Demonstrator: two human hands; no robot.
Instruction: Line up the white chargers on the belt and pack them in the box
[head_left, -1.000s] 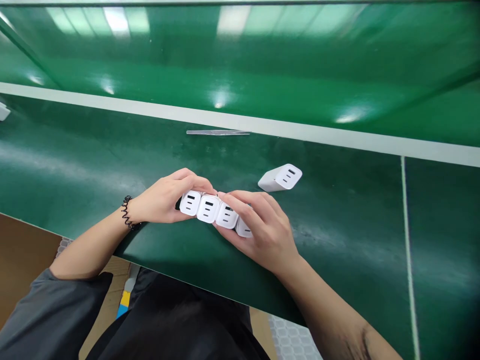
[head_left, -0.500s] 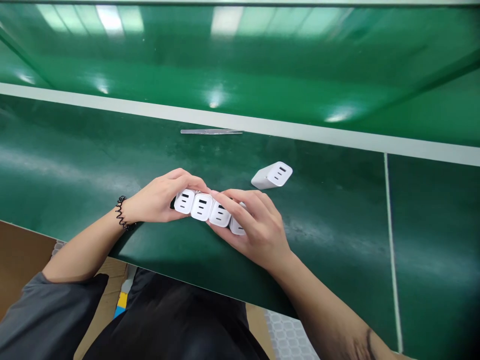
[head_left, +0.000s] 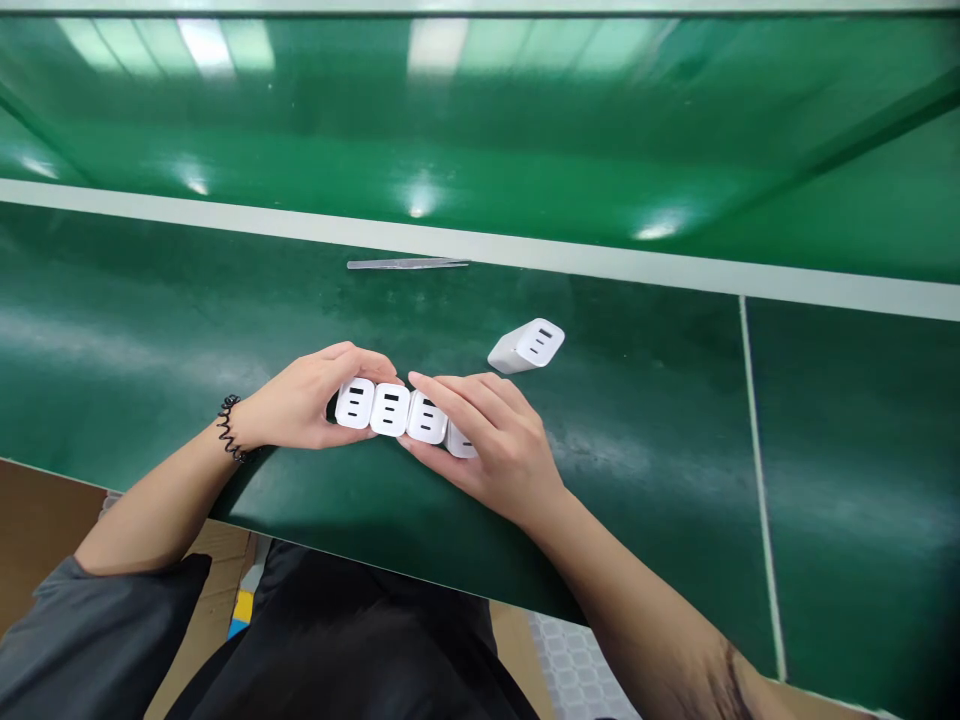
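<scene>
Head view: a row of four USB chargers is clasped in the grip of left hand and right hand; a fifth charger is left apart.

Saw only a near corner of the rightmost charger in the row of chargers, the rest covered by the clasping right hand. Lost the row's left end and far side behind the clasping left hand. Could not identify the thin metal strip farther off: too small. Lost the right forearm and grey sleeve at the near edge.
</scene>
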